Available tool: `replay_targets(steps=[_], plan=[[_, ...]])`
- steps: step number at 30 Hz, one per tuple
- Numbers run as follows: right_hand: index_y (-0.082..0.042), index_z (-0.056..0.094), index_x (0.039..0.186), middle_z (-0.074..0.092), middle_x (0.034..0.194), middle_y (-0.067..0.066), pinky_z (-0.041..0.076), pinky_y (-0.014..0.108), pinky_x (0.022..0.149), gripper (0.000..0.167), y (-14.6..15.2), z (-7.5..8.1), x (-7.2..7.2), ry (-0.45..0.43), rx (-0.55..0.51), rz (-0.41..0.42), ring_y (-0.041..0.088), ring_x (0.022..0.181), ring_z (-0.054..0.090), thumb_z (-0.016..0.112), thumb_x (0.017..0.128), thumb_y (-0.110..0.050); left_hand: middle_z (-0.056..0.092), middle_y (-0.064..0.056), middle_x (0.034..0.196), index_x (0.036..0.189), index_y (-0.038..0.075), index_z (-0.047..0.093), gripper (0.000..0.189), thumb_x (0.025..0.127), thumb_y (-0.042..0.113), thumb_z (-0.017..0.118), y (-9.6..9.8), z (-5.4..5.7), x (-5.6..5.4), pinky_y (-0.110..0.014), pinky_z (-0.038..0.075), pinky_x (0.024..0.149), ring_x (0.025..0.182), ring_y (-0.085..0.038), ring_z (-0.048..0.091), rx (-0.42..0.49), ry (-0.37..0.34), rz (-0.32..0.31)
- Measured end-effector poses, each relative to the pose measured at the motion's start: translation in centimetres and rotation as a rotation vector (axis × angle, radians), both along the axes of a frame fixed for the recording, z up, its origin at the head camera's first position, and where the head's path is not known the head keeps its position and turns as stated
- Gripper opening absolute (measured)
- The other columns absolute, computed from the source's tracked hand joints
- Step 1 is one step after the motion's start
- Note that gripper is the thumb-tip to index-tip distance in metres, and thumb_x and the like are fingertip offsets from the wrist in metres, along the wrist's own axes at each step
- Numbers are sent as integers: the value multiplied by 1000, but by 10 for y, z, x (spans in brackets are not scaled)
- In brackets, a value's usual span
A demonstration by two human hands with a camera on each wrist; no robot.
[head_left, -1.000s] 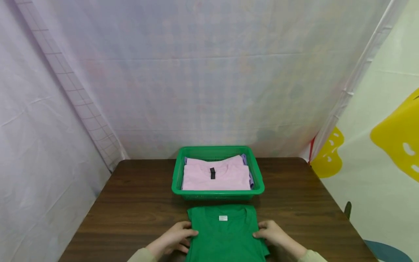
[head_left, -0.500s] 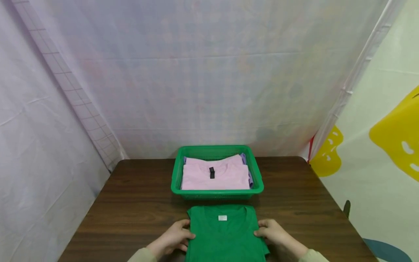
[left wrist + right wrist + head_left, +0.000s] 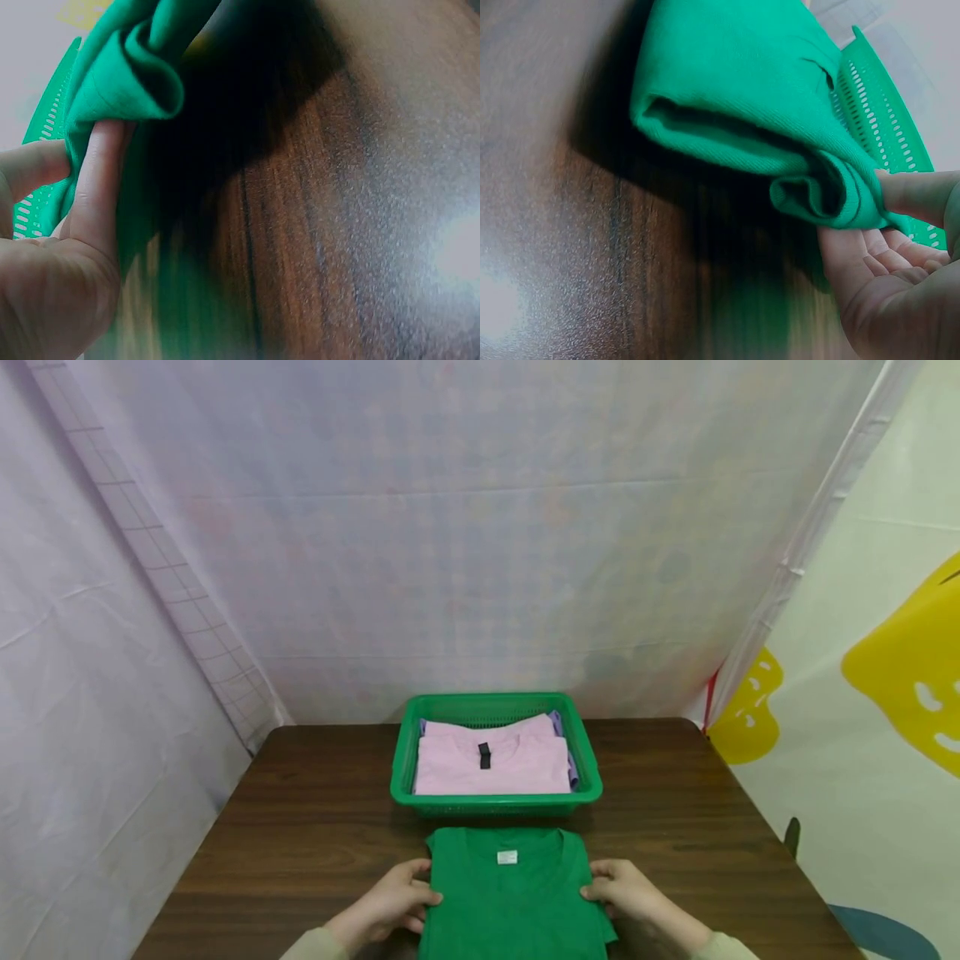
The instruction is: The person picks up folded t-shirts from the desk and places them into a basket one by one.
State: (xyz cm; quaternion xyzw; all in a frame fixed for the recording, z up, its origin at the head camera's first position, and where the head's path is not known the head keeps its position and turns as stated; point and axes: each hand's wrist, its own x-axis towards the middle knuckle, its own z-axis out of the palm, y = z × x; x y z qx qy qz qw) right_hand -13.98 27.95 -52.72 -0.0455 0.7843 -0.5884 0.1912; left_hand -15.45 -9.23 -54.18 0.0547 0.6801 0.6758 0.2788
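Observation:
A folded green T-shirt [image 3: 510,902] with a white neck label lies at the near edge of the head view, collar toward the basket. My left hand [image 3: 393,902] pinches its left side, thumb on top and fingers beneath. On the opposite side my right hand [image 3: 630,893] pinches the cloth the same way. In the left wrist view a rolled fold of the T-shirt [image 3: 124,90] rests over the fingers. The right wrist view shows the layered edge of the T-shirt [image 3: 735,112] between thumb and fingers, with dark shadow on the wood under it.
A green plastic basket [image 3: 497,802] stands just beyond the T-shirt. Inside it lies a folded pink T-shirt [image 3: 525,768] with a black label, over purple cloth [image 3: 574,770]. The brown wooden table [image 3: 315,827] ends at a hanging pale curtain [image 3: 480,568].
My left hand's thumb has slid slightly outward to the left edge of the T-shirt. Both hands stay at its sides, and the T-shirt has shifted very slightly left in view.

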Motion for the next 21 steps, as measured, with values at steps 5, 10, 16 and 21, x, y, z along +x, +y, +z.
replay_targets(steps=[5,10,16,21], plan=[[19,56,118,69,87,5,55,33,65,42,-2,7,3,-13,-20,11,15,76,62,66,87,-8,70,-13,93,139,-15,28,67,84,-2,64,-5,5,3,-29,55,53,61,-15,65,18,20,-1],[18,56,120,69,83,4,52,29,61,44,-4,14,4,-11,-10,9,13,71,59,67,87,-10,70,-11,93,139,-15,28,69,83,0,64,-8,10,5,-27,54,51,61,-15,64,5,38,5],[18,55,121,70,86,5,53,30,61,47,-5,21,7,-11,-4,18,13,70,60,68,87,-11,70,-10,92,140,-14,29,69,83,0,65,-12,15,8,-26,53,49,60,-14,64,-6,46,1],[19,53,123,71,90,7,56,34,67,49,-6,28,9,-36,-55,22,15,76,64,67,87,-11,70,-10,93,140,-13,30,68,83,0,65,-15,18,9,-25,52,49,59,-14,63,21,59,-1]])
